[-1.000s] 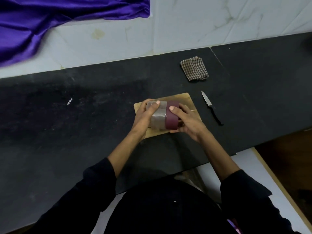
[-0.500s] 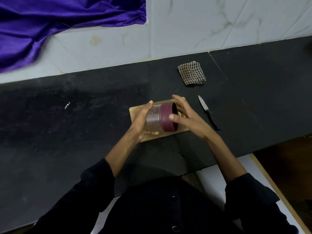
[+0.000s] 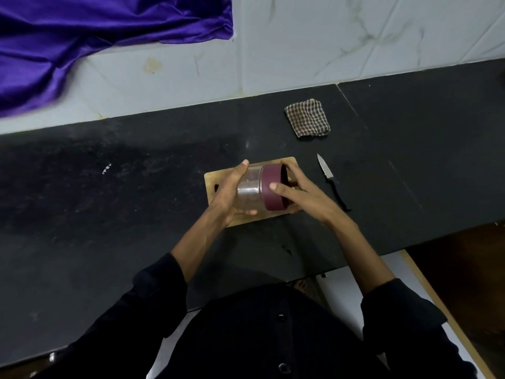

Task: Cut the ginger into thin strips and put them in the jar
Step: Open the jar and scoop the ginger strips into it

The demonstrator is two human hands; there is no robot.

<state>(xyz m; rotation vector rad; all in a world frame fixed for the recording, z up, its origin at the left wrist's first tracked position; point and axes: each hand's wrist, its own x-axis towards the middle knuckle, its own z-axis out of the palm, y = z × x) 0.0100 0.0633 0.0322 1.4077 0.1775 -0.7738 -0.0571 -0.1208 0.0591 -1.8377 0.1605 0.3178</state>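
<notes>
Jar [image 3: 248, 191] lay sideways above the cutting board [image 3: 211, 184] — left hand [image 3: 228, 194] wrapped its clear body, right hand [image 3: 297, 194] gripped the maroon lid [image 3: 270, 190]. Knife [image 3: 332, 181] at 3 o'clock.

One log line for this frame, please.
left hand grips jar sideways | right hand on maroon lid | knife idle
</notes>
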